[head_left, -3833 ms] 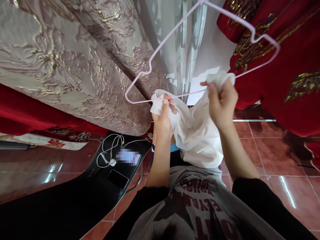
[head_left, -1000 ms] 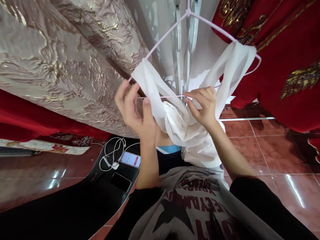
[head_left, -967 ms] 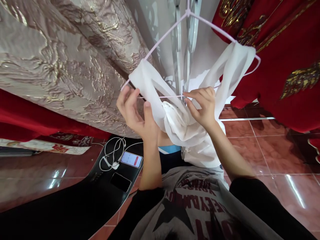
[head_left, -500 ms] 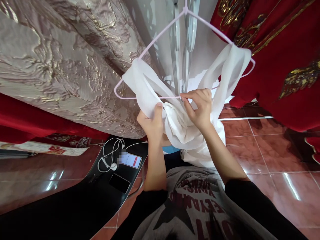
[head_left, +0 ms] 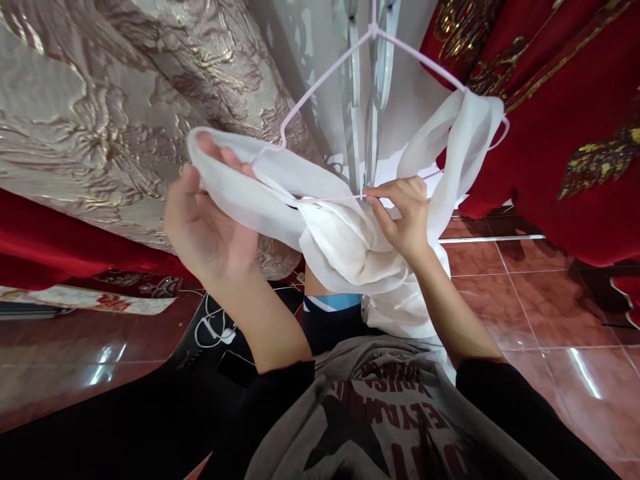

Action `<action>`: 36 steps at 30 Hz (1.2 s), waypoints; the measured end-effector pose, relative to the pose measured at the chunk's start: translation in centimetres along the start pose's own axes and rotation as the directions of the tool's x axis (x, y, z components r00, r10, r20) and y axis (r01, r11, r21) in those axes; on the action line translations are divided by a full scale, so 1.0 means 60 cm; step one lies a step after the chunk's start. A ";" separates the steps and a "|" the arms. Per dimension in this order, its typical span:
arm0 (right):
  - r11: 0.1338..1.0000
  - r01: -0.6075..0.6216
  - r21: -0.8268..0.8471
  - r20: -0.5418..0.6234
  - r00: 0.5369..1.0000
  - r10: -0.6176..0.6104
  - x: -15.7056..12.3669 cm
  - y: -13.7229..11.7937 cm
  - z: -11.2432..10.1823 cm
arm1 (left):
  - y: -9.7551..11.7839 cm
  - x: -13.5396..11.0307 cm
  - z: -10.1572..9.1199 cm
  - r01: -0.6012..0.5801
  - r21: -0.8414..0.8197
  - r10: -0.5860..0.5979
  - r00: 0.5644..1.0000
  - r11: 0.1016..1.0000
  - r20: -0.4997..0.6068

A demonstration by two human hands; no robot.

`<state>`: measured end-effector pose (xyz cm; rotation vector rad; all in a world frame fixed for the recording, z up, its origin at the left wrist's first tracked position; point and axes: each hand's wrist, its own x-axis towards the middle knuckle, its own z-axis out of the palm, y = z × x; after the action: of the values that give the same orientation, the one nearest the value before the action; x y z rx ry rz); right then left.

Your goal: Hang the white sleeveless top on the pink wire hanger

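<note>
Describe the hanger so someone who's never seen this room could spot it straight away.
Look between the beige brocade curtain and the red gold-embroidered cloth. The hanger hangs there, its bottom bar pinched by the right hand. It is the only thin lilac wire frame, draped with sheer white cloth.

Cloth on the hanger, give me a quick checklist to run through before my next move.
1. Left hand grips the cloth's left end: ok, fingers are wrapped in it.
2. Right hand steadies the hanger: ok, it pinches the lower bar.
3. Cloth's right end lies over the hanger's right shoulder: ok.
4. Cloth's left end sits on the left shoulder: cannot tell, the cloth hides that corner.
5. Hanger is hooked on something: cannot tell, its top runs out of view.
</note>
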<state>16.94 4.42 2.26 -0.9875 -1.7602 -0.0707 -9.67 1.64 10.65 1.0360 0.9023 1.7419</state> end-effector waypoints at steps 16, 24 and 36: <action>0.982 0.004 0.191 0.073 0.997 -0.018 -0.006 -0.029 -0.031 | -0.173 -0.085 0.109 0.016 -0.293 -0.037 0.997 0.956 -0.069; 0.935 -0.302 0.186 -0.468 0.809 0.354 0.002 0.069 -0.101 | -0.189 -0.081 0.108 -0.053 -0.268 0.031 0.996 0.962 -0.088; 0.881 -0.449 0.153 -0.085 0.882 0.464 0.059 0.006 -0.131 | -0.192 -0.080 0.105 -0.080 -0.164 0.060 0.991 0.983 -0.123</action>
<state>22.82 2.90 8.37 -1.2525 -1.3652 0.2782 1.03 1.96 1.63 0.8711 0.7834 1.9196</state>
